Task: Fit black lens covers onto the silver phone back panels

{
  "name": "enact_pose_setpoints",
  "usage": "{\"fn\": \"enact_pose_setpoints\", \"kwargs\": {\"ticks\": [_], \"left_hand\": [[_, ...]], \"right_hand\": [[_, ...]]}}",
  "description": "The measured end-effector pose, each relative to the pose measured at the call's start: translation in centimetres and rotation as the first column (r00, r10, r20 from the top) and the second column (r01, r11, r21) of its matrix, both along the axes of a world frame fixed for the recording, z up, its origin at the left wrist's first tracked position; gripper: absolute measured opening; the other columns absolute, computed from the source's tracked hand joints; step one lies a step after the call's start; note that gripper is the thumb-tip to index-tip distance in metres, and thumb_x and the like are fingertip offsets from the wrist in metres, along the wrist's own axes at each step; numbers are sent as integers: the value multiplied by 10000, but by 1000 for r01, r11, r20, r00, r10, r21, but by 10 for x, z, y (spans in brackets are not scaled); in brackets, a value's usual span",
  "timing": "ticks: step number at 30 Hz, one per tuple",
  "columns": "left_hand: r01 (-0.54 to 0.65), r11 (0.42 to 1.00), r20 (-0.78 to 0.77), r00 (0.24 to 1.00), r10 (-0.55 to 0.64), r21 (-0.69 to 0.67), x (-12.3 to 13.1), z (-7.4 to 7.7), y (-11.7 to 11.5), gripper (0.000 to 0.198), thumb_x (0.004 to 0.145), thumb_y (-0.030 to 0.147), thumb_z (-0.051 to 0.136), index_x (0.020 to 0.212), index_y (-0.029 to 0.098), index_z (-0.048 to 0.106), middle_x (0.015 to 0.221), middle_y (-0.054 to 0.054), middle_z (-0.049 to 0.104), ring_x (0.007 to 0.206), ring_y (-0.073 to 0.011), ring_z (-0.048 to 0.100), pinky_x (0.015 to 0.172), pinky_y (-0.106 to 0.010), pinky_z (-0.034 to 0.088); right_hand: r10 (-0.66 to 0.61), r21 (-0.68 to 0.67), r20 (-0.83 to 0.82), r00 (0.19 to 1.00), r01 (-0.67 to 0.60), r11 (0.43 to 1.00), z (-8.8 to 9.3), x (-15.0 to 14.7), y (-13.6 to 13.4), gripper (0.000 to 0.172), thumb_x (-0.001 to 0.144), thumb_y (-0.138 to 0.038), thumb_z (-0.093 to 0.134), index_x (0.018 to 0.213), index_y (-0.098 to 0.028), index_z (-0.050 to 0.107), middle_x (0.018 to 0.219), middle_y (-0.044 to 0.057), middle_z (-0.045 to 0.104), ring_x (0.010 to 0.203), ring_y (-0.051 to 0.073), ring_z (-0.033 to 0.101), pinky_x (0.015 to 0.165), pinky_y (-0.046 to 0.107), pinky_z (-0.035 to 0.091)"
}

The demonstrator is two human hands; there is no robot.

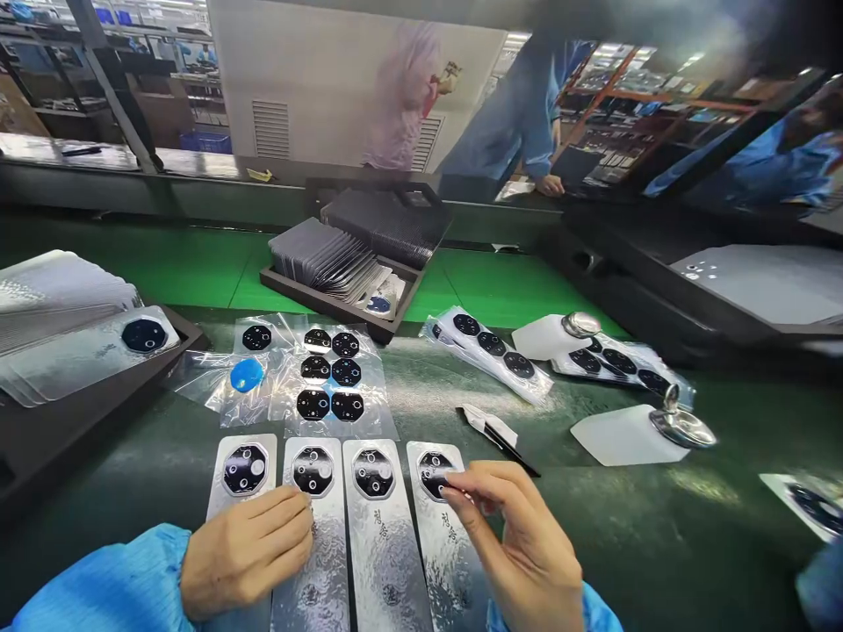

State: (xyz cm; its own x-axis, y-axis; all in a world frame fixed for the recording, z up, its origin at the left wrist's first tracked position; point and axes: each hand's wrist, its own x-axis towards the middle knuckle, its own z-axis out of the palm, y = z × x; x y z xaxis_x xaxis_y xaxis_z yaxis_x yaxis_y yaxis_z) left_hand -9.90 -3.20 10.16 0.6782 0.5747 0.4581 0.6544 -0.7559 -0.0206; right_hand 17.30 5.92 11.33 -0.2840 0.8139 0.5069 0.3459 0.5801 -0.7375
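Observation:
Several silver textured panels [390, 549] lie side by side, each with a black octagonal piece [373, 474] near its far end. My left hand [248, 549] rests across the two leftmost panels, fingers bent and together, tips beside the second panel's octagon. Its thumb and whatever may be under the fingers are hidden. Over the rightmost panel, my right hand [523, 535] has its thumb and index finger pinched at the edge of that panel's black octagon [431, 474]. Anything between those fingertips is too small to make out.
Plastic sheets with black octagons [347, 372] and a blue disc [247, 375] lie behind the panels. Black tweezers [504, 443] lie right of centre, near white pump bottles [625, 436]. Black trays [329, 303] hold stacked panels. People stand beyond the bench.

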Motion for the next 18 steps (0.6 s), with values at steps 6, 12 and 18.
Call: {"fn": "enact_pose_setpoints", "kwargs": {"ticks": [6,12,18], "left_hand": [[-33,999,43,999,33,0,0,-3,-3,230,942,42,428,907,66,655,950,-116,717,973,-218,678,964,-401,565],[-79,995,32,996,81,-58,-1,-15,-5,106,905,60,537,932,67,640,986,-107,699,1011,-218,659,1034,-415,521],[-83,993,56,995,87,-78,0,-14,-3,64,878,46,582,914,57,634,960,-97,683,991,-214,654,1044,-404,511]], "right_hand": [[148,-338,-157,976,-194,921,-13,-28,-10,34,927,-228,548,894,-219,548,817,19,595,752,148,591,649,238,497],[134,-364,-155,979,-183,913,-30,-39,-5,87,911,-238,575,996,-230,593,839,19,627,769,153,614,674,242,511],[161,-378,-143,977,-204,903,-31,-40,-3,71,902,-264,606,902,-239,672,841,17,655,778,163,628,670,254,516]]}}
